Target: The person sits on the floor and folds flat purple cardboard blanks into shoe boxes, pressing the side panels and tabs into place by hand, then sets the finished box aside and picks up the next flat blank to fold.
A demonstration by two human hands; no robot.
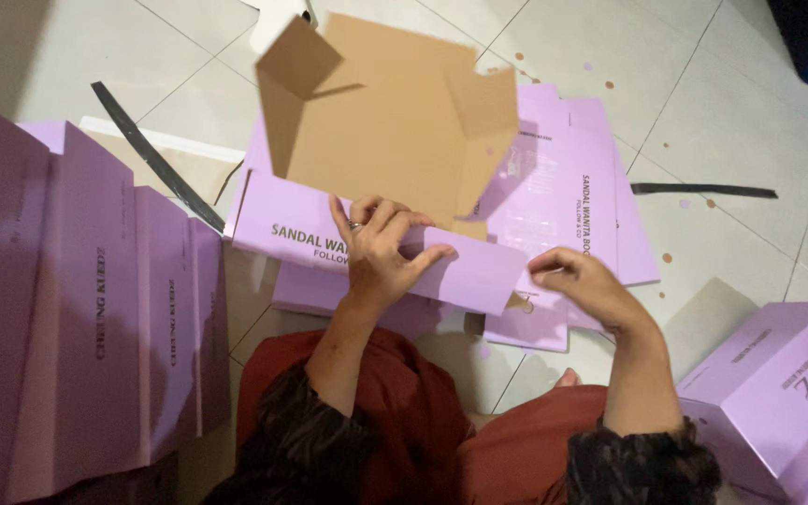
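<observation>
Stack of folded lilac boxes (95, 318) at far left, untouched. My left hand (381, 252) clamps lilac side panel of half-folded carton (395, 140), mid-air above flat blanks (582, 187). Light, stiff, creases easily; grip near fold lines. My right hand (582, 281) pinches panel's right end.

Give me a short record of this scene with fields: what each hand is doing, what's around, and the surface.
Left hand: grips the near flap of a half-folded lilac box, fingers over its edge
Right hand: fingers pinch the flap's right end
Left side: folded lilac boxes in a row
Right side: finished lilac box
Underneath: flat lilac box blanks
Surface: pale tiled floor with black strips
</observation>
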